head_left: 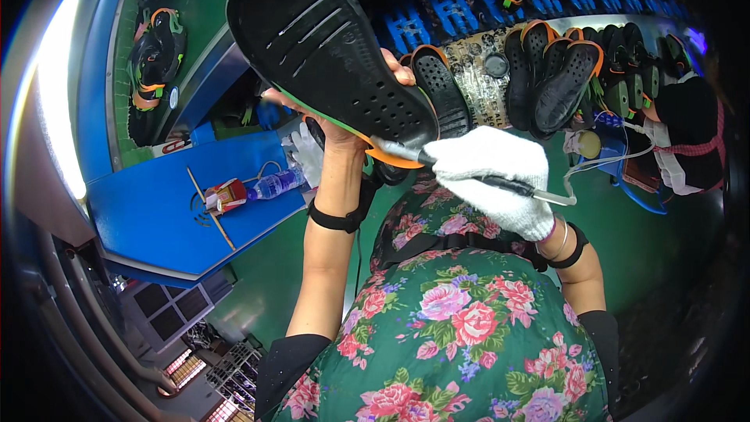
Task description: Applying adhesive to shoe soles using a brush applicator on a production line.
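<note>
My bare left hand (pixel 344 134) holds up a black shoe sole (pixel 328 47), its fingers wrapped around the far side and partly hidden behind it. The inside face shows long slots at the broad end and many small holes toward the narrow end; green and orange trim runs along the edge. In a white knit glove, my right hand (pixel 494 173) grips a brush (pixel 400 150) with a dark handle. Its pale tip meets the orange rim near the sole's narrow end. A thin clear tube (pixel 553 198) leads from the back of the handle.
Several black soles (pixel 556 82) with orange rims lie beyond my right hand, beside a tape-covered surface (pixel 475 70). A blue table (pixel 156 215) at left holds a plastic bottle (pixel 275 185) and a glove (pixel 303 150). More shoe parts (pixel 156 59) lie on a green conveyor.
</note>
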Available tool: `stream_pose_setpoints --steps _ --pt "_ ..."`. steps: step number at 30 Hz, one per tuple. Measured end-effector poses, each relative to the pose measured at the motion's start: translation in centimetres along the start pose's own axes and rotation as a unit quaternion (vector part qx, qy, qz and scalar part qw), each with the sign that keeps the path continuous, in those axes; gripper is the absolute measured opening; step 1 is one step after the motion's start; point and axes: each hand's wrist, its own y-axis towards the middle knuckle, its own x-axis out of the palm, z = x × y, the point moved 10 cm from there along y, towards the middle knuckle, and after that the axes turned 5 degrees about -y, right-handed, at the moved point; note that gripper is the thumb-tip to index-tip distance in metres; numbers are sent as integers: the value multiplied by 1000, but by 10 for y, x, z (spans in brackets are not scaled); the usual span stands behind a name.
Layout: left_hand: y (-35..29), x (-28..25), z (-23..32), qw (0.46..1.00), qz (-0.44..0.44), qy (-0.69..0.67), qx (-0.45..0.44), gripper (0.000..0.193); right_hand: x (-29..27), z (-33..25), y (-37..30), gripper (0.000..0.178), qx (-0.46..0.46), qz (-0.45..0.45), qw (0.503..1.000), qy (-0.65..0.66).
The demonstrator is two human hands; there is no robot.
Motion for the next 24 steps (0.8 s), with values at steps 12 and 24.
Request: stream_pose_setpoints --steps 12,24 --pt "-1 -25 6 998 43 47 -4 135 20 -31 1 25 -65 1 994 -84" --pt "-6 -24 -9 994 85 50 -49 133 0 -12 -10 20 -21 41 993 -109"
